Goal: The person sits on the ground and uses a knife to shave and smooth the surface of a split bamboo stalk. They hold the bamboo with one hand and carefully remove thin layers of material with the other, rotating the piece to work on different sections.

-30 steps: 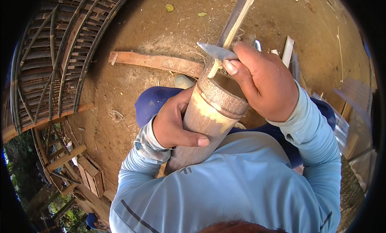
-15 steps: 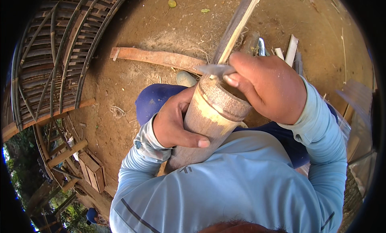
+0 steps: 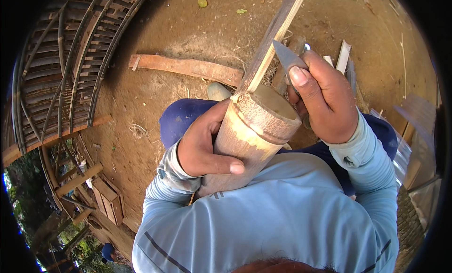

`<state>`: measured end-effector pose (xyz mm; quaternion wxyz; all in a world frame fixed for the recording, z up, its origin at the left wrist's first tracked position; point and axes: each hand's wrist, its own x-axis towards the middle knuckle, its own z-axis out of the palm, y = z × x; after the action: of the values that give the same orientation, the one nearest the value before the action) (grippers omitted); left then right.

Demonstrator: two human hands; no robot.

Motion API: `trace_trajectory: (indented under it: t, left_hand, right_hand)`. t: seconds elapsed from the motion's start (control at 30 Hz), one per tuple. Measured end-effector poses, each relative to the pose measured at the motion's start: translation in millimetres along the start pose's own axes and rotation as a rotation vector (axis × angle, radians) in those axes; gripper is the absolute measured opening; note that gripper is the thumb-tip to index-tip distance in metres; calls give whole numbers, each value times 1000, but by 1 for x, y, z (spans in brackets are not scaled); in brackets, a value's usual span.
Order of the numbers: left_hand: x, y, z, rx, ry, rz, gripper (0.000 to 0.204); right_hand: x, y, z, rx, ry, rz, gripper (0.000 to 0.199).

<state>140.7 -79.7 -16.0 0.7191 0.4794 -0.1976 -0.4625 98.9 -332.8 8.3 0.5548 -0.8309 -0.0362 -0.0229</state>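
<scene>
A thick bamboo tube (image 3: 249, 143) leans against my body with its open end tilted up and away from me. My left hand (image 3: 207, 143) grips the tube's left side, thumb across the front. A long split strip (image 3: 275, 40), dark on one face and pale on the other, rises from the far rim. Right of the rim, my right hand (image 3: 327, 96) is closed on a knife (image 3: 286, 56), its grey pointed blade angled up and left beside the strip. The knife's handle is hidden in my fingers. The rim looks rough, and pale patches show below it.
A reddish-brown plank (image 3: 188, 68) lies on the dirt floor beyond my knees. Pale wood offcuts (image 3: 343, 56) lie at the right, near clear plastic sheeting (image 3: 419, 117). A slatted bamboo structure (image 3: 70, 61) stands at the left, above a wooden box (image 3: 107, 200). A person (image 3: 109, 253) shows at lower left.
My right hand has drawn back to the right from the rim and turned, so the blade now points up instead of lying across the tube's far edge. My left hand keeps its hold.
</scene>
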Motion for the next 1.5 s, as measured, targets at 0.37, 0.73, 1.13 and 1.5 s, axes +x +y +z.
trace_trajectory:
  t: [0.37, 0.73, 1.13, 1.5]
  left_hand:
    - [4, 15, -4, 613, 168, 168, 108]
    - [35, 27, 1, 411, 327, 245, 51]
    - [21, 18, -2, 144, 73, -16, 134]
    - [25, 16, -5, 147, 22, -48, 109]
  right_hand:
    - [4, -21, -9, -84, 114, -29, 24]
    - [21, -36, -12, -426, 172, -255, 17]
    - [31, -72, -4, -478, 146, -183, 17]
    - [21, -34, 2, -476, 139, -225, 20]
